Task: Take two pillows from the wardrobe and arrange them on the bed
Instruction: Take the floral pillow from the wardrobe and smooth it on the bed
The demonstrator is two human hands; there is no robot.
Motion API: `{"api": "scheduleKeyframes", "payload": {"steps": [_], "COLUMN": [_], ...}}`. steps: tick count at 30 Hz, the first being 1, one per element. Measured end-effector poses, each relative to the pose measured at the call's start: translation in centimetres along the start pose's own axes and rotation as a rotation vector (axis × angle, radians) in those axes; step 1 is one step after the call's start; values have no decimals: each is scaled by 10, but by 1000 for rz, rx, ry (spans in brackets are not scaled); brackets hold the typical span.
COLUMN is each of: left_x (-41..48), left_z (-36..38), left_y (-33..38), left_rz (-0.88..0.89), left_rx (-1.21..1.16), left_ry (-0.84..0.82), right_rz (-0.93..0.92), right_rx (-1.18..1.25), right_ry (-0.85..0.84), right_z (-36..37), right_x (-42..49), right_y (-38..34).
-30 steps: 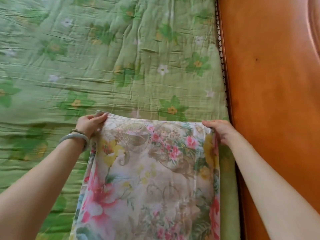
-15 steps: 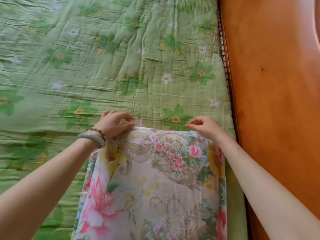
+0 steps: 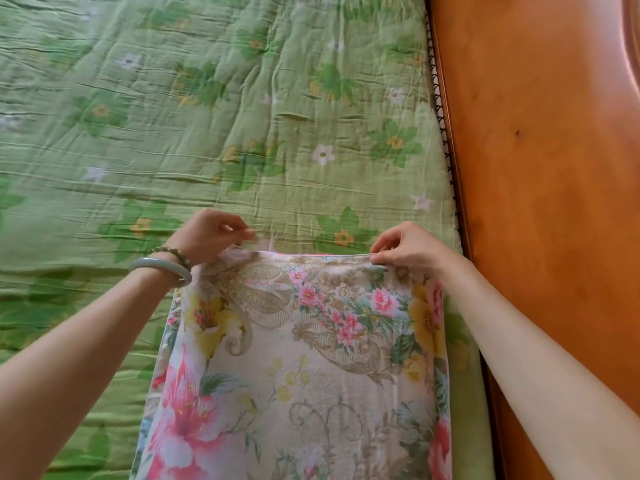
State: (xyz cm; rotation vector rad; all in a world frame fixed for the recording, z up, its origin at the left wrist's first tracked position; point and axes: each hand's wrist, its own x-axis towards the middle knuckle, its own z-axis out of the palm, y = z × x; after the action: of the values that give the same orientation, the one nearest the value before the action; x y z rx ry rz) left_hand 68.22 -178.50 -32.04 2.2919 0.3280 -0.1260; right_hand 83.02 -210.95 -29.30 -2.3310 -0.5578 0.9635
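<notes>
**Floral pillow held at its far edge, on the bed beside the headboard**

The pillow (image 3: 304,368) lies flat on the bed, in the lower centre of the view. Its cover is pale with pink and yellow flowers and tan paisley scrolls. The right long side runs parallel to the wooden headboard (image 3: 547,202), just beside it, with a narrow strip of green fabric between them. The near end runs out of the view at the bottom.

Both hands are at the far edge of the pillow. The left hand (image 3: 207,235) is at the far left corner; its grip is pressed together, thumb and fingertips pinching a fold of the cover that is lifted slightly off the bed. The right hand (image 3: 412,245) is at the far right corner; its grip pinches the edge of the cover between thumb and curled fingers.

The left wrist carries a pale bangle (image 3: 161,268) and a beaded bracelet (image 3: 175,254).

The bed is covered by a green quilt (image 3: 173,116) with a printed flower pattern and many creases. A dark braided trim (image 3: 441,112) runs along the quilt where it meets the headboard.
</notes>
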Motion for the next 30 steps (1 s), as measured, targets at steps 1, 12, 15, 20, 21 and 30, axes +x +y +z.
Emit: {"api": "scheduleKeyframes", "payload": {"steps": [1, 12, 15, 20, 21, 30], "left_x": [-2, -4, 12, 21, 16, -95], "left_z": [-2, -7, -5, 23, 22, 8], "left_y": [1, 0, 1, -7, -14, -71], "left_rz": [-11, 13, 22, -109, -119, -484], "left_rx": [-15, -26, 48, 512, 545, -4], "left_ry": [-86, -78, 139, -2, -1, 332], "right_rz": [-5, -7, -25, 86, 86, 413], "right_rx": [4, -67, -27, -283, -337, 330], "right_ry": [-2, 141, 339, 330, 355, 796], "right_z": [0, 1, 7, 39, 44, 70], "right_x": [0, 4, 14, 23, 19, -91], "right_y": [0, 0, 3, 27, 32, 84]}}
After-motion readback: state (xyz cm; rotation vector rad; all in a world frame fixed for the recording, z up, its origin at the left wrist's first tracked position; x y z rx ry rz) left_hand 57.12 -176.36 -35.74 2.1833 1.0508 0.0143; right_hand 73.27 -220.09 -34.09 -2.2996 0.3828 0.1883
